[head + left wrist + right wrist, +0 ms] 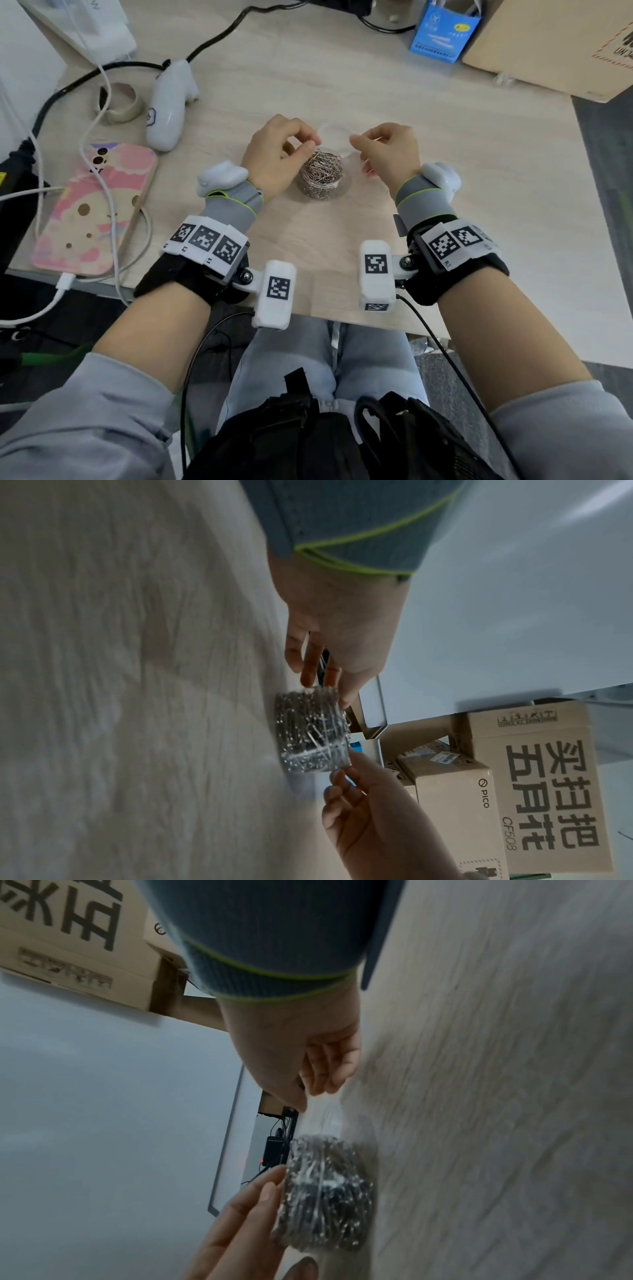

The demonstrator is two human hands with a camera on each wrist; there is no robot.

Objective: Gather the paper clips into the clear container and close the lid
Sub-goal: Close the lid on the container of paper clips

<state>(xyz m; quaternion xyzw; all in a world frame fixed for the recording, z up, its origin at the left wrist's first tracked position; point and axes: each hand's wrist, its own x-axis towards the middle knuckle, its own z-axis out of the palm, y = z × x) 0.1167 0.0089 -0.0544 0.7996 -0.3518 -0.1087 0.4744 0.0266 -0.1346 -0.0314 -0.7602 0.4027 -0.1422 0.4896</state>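
The jar (322, 175) stands upright on the tabletop (445, 192), mid-table, and it is packed with paper clips (321, 168), heaped right up past its rim. The lid (334, 135) is off the jar, just behind the rim and tilted, a clear disc, and both hands are on it. The left hand (274, 150) sits to the jar's left, fingers (310, 138) curled, thumb and forefinger pinching the lid's left edge above the clips. The right hand (387, 150) sits to the jar's right, its fingers curled too, pinching the lid's right edge. From the left wrist view the left fingers (310, 669) come down onto the jar's (313, 730) top edge, with the right hand (373, 813) reaching in from the other side. The right wrist view is blurred, but the clear lid (323, 1112) shows between the right hand (308, 1056) and the jar (329, 1191), while the left hand (246, 1218) lies just beside the jar's wall. Well to the jar's left lie a pink phone (96, 209), a tape roll (120, 102) and a white handheld device (171, 106), with cables (102, 113) trailing over them. Far behind the jar, to its right, stand a blue box (442, 31) and a cardboard box (555, 41).
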